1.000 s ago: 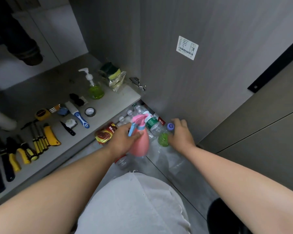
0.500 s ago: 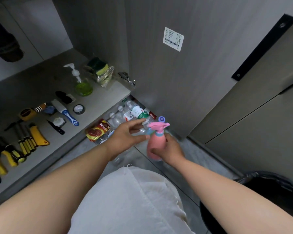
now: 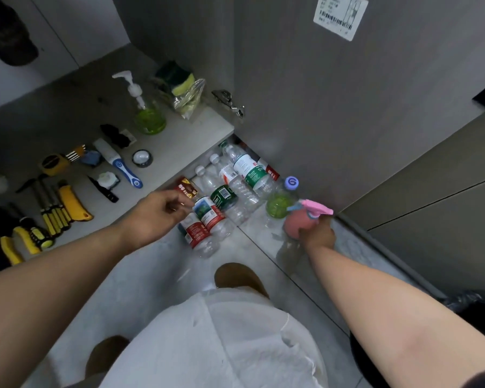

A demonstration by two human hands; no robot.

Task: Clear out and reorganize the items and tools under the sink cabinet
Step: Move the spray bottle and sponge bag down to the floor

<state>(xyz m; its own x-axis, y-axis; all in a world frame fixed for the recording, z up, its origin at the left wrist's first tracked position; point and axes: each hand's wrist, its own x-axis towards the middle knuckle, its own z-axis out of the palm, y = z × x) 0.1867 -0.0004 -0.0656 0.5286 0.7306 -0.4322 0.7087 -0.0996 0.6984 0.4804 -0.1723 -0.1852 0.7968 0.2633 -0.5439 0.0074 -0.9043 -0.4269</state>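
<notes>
While right hand (image 3: 318, 237) grips upright sprayer (image 3: 296, 225) (nozzle rightward), left hand (image 3: 157, 211) curls loosely, empty.

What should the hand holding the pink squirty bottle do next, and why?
Probably let go. The right hand grips the pink spray bottle, which seems to stand upright on the floor beside the green bottle, so it looks placed. The left hand hovers empty over the lying water bottles.

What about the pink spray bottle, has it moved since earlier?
Yes. The spray bottle moved rightward, from left of the purple-capped bottle to its right, beside the cabinet door.
</notes>
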